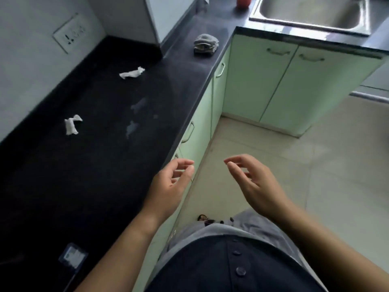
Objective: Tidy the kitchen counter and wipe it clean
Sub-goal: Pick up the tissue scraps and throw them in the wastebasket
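The black kitchen counter runs along my left side. Two crumpled white paper scraps lie on it, one near the wall and one farther back. Wet smears show between them. A folded grey cloth sits near the counter's front edge, farther on. My left hand hovers at the counter's edge with loosely curled fingers and holds nothing. My right hand hangs over the floor, fingers relaxed, also holding nothing.
A steel sink is set in the counter at the far right, with a red object beside it. Green cabinet doors stand below the counter. A small flat packet lies on the near counter. A wall socket is at left.
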